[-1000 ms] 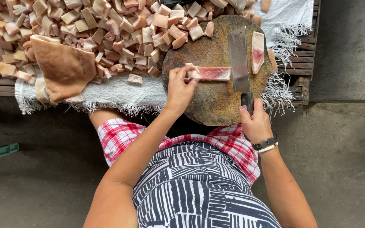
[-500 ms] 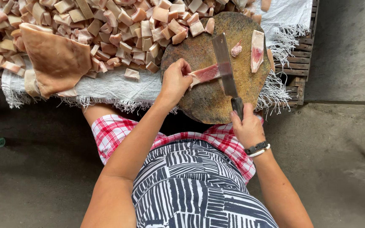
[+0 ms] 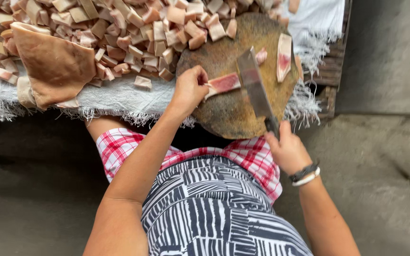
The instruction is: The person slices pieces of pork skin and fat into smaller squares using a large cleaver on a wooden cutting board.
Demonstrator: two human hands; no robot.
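Left hand [image 3: 189, 88] pins the pink, fat-edged strip of raw meat [image 3: 224, 83] flat on the round, worn wooden chopping block [image 3: 228, 118], fingers curled back from the cut. Right hand [image 3: 288, 150] is closed round the handle of the broad steel cleaver [image 3: 254, 85], whose blade crosses the strip's free end; whether the edge touches I can't quite tell. I'd keep my knuckles tucked, the blade square, and each piece matched to the pale cut cubes heaped on the cloth [image 3: 119, 28].
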